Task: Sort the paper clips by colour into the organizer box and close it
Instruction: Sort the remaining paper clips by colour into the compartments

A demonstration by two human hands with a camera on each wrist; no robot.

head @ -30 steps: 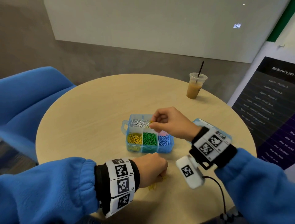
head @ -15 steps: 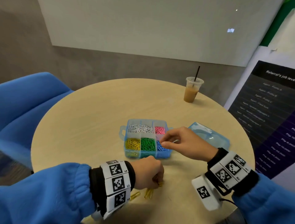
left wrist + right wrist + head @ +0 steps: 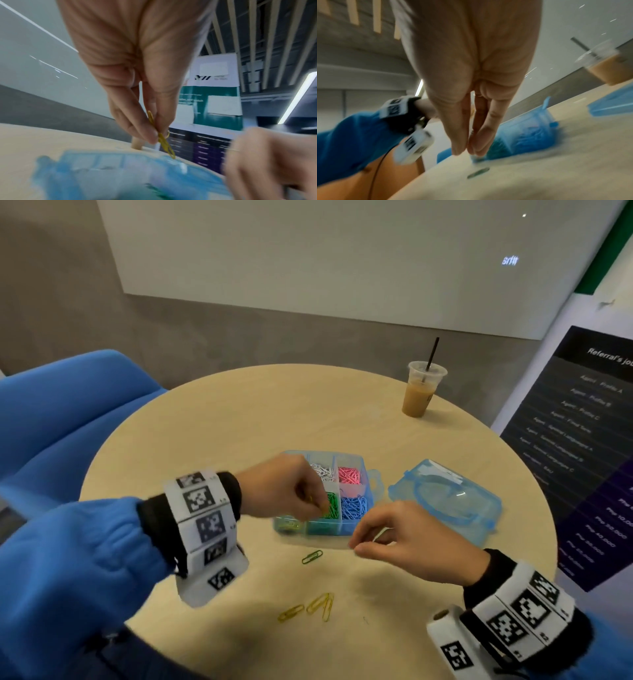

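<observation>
The blue organizer box (image 3: 375, 475) stands open mid-table, with white, pink, green, blue and yellow clips in separate compartments. My left hand (image 3: 317, 504) hovers over its near-left part and pinches a few yellow clips (image 3: 164, 142) between thumb and fingertips (image 3: 151, 136). My right hand (image 3: 357, 546) is just in front of the box, above the table, fingers nearly straight with tips drawn together (image 3: 458, 150); nothing shows between them. A green clip (image 3: 312, 556) lies on the table just left of it. Three yellow clips (image 3: 317, 606) lie nearer me.
The box's clear blue lid (image 3: 445, 501) lies detached to the right of the box. An iced coffee cup with a straw (image 3: 422, 393) stands at the far right of the round wooden table (image 3: 205, 440). A blue chair (image 3: 68, 422) is left, a dark banner (image 3: 582, 440) right.
My left hand rose from the table with yellow clips and moved over the box. My right hand drew back from the box to the table in front of it.
</observation>
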